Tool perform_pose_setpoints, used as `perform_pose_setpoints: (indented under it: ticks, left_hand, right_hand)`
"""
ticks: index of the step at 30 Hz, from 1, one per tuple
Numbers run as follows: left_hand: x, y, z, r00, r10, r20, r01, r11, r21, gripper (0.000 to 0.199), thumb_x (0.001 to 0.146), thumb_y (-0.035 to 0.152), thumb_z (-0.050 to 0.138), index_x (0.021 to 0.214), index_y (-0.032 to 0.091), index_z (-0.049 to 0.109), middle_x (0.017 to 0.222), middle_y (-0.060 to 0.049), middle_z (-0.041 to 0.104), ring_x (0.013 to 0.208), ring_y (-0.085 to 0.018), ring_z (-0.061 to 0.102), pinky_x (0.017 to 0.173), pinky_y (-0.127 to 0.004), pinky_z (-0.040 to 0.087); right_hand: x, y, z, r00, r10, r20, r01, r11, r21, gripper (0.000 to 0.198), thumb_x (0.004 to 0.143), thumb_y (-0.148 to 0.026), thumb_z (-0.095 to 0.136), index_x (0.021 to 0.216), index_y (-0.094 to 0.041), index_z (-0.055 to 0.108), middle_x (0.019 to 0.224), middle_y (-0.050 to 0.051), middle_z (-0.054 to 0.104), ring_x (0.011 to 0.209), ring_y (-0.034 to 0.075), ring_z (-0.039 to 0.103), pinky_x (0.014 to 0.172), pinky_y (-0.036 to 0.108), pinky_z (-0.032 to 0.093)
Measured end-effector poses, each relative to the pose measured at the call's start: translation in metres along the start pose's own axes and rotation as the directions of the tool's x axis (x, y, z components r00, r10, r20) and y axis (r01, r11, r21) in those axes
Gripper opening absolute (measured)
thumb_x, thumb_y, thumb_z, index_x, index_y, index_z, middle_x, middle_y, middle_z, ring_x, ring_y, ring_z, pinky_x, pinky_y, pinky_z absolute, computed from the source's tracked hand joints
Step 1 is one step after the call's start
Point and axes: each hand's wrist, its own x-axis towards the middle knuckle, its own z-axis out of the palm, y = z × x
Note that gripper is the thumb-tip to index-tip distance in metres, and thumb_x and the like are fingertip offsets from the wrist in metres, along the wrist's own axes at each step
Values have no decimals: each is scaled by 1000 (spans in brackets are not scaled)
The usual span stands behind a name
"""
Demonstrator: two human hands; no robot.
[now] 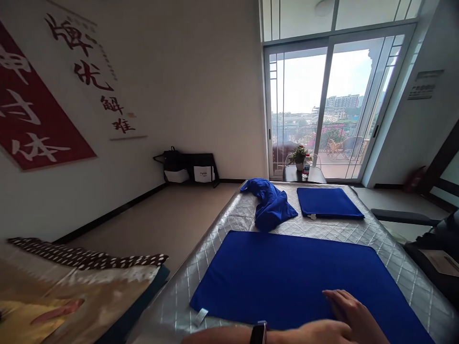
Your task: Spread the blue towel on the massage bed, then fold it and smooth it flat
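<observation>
A blue cloth (287, 272) is spread flat on a silver quilted mattress (236, 217), with a white tag (201, 316) at its near left corner. My right hand (347, 306) lies over the right part of this cloth, fingers stretched out and pointing left, with nothing seen in them. Crossing in from the bottom left is my left arm, with a dark watch on the wrist. My left hand (319, 332) is low over the cloth's near edge beside the right one; its fingers are cut off by the frame. Beyond lie a crumpled blue cloth (268, 203) and a neatly folded blue cloth (328, 203).
A small dark table (315, 175) with a potted plant (299, 155) and a bottle (306, 167) stands at the mattress's far end, before sliding glass doors. Patterned bedding (107, 282) is at lower left. Black bags (172, 160) rest by the wall.
</observation>
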Motion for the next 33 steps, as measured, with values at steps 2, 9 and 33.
perform_pose_setpoints:
  ticks: [2, 9, 33]
  left_hand:
    - [-5, -21, 14, 1000, 27, -11, -28, 993, -111, 24, 98, 43, 52, 86, 33, 70, 85, 0, 72, 80, -14, 68, 69, -29, 53]
    - [-44, -102, 101, 816, -576, -44, 555, 803, -218, 24, 98, 25, 52, 82, 20, 70, 91, -6, 74, 89, -18, 70, 86, -32, 54]
    - [-337, -113, 136, 396, -909, 134, 889, 415, 191, 54, 97, 22, 43, 149, 35, 47, 160, -3, 37, 150, -27, 32, 121, -54, 32]
  right_hand:
    - [2, -3, -8, 1000, 14, 26, -14, 1000, -15, 42, 102, -41, 37, 114, -24, 73, 108, 10, 75, 102, 24, 70, 89, 39, 59]
    - [49, -34, 0, 995, 13, 98, -1, 992, -129, 47, 102, -42, 37, 131, -21, 67, 135, 10, 65, 128, 27, 59, 111, 44, 47]
    - [-79, 188, -24, 949, 277, -151, -315, 821, -477, 79, 89, -64, 26, 152, -19, 46, 159, 9, 39, 150, 30, 29, 123, 56, 28]
